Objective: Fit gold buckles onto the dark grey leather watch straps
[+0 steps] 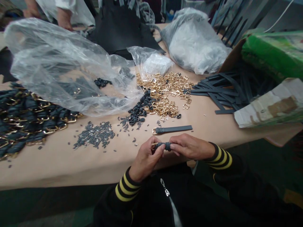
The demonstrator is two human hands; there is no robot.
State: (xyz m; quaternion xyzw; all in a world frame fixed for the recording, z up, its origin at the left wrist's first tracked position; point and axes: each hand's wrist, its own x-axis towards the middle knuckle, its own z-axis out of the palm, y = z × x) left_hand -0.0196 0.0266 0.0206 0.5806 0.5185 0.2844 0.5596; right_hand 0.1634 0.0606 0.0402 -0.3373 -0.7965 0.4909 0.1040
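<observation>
Between my two hands, just over the table's near edge, is a short dark strap (167, 146) with a gold buckle (153, 144) at its left end. My left hand (149, 154) pinches the buckle end with the thumb on top. The strap's other end is in the closed fingers of my right hand (187, 146). Right behind them lies a second dark strap (176, 129), flat, its gold buckle to the left. Farther back are a heap of dark loops (139, 110) and a pile of loose gold buckles (168, 107).
Small grey pieces (96, 135) are scattered on the paper-covered table (132, 160). Finished-looking buckled straps (26, 116) pile at left. Clear plastic (71, 63) spreads behind. Long dark strips (222, 88) lie at right beside a torn carton (272, 104). Another person's hand (65, 19) is at the back left.
</observation>
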